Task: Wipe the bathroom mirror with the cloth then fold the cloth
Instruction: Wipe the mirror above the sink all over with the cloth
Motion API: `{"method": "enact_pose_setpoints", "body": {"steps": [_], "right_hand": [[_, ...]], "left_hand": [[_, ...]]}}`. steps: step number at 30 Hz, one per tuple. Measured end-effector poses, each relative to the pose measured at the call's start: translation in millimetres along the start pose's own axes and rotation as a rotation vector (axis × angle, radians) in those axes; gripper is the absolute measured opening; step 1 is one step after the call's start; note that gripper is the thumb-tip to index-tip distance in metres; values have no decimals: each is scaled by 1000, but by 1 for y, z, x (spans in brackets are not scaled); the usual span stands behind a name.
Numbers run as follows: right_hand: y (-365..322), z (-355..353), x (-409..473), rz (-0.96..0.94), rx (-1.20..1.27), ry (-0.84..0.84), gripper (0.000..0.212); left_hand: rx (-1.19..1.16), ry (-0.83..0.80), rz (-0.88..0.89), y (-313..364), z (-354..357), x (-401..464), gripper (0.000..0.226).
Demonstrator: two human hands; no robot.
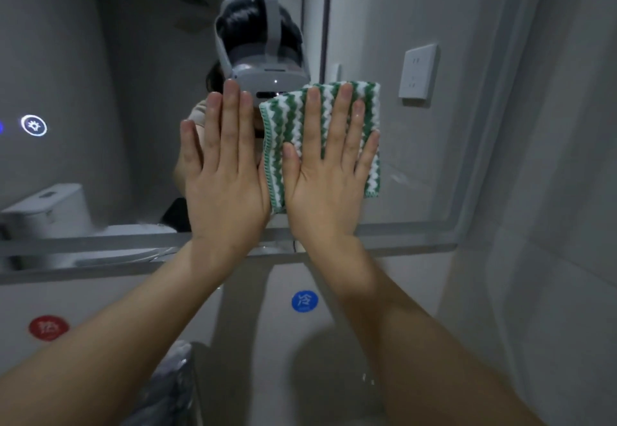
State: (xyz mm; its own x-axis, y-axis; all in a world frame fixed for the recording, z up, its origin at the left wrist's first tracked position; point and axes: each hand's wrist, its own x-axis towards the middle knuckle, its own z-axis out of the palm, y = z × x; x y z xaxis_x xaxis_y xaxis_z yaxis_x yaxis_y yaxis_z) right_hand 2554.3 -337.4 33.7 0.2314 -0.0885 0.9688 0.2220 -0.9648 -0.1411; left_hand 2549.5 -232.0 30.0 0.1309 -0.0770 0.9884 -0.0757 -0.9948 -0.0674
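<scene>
Head view: both bare hands raised flat against the large frameless wall mirror [100, 58]. Right hand [329, 171] fingers straight and slightly spread, palm pressing the green-and-white zigzag-striped knitted cloth [320, 115] onto the glass; no pinch, no curl. Cloth sits under right palm and fingers, its edges showing above the fingertips, to the left of the thumb and at lower right of the hand; looks folded or doubled, can't tell for sure. Left hand [223, 165] just beside the cloth's left edge, fingers straight and close together, flat on bare glass, holding nothing; thumb side near or touching cloth edge, can't tell which.

Mirror reflection: person wearing a white head-mounted camera rig [267, 58], white toilet tank [46, 208] lower left, lit round touch icon [33, 125] on glass at left. White wall socket [419, 73] on grey wall to the right of the cloth. Below mirror edge: round blue sticker [304, 300] and round red sticker [48, 327] on pale wall, well apart. Crumpled clear plastic [167, 389] bottom centre-left, blurred.
</scene>
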Motion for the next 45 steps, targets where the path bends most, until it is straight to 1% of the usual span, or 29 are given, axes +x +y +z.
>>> {"method": "enact_pose_setpoints", "body": {"steps": [3,6,11,17,22,26,30,33,38,43,45], "right_hand": [[5,4,-25,-2,-11,-27,54],[14,7,-57,-31,-25,-73,53],[23,10,-91,-52,-63,-128,53],[29,11,-103,-58,-53,-153,54],[37,14,-125,-68,-99,-180,55],[38,12,-126,-60,-99,-172,54],[38,6,-101,28,-38,-126,54],[38,2,-59,73,-10,-74,54],[39,-2,-1,66,-5,-14,54],[39,-14,51,26,-4,-2,55],[37,-19,75,11,4,10,56]], "left_hand": [[23,-22,80,-6,-1,-23,61],[31,-83,145,-11,-1,-51,61],[3,-103,111,-7,0,-64,58],[5,-149,182,-17,-3,-66,57],[4,-123,146,-13,-3,-68,59],[22,-138,178,-18,-5,-66,60],[39,-149,201,-17,-9,-52,60],[4,-118,170,-3,-9,-21,58],[-58,-68,93,11,-8,41,58],[-4,-67,179,3,-9,77,57],[2,-54,182,-1,-11,91,57]]}}
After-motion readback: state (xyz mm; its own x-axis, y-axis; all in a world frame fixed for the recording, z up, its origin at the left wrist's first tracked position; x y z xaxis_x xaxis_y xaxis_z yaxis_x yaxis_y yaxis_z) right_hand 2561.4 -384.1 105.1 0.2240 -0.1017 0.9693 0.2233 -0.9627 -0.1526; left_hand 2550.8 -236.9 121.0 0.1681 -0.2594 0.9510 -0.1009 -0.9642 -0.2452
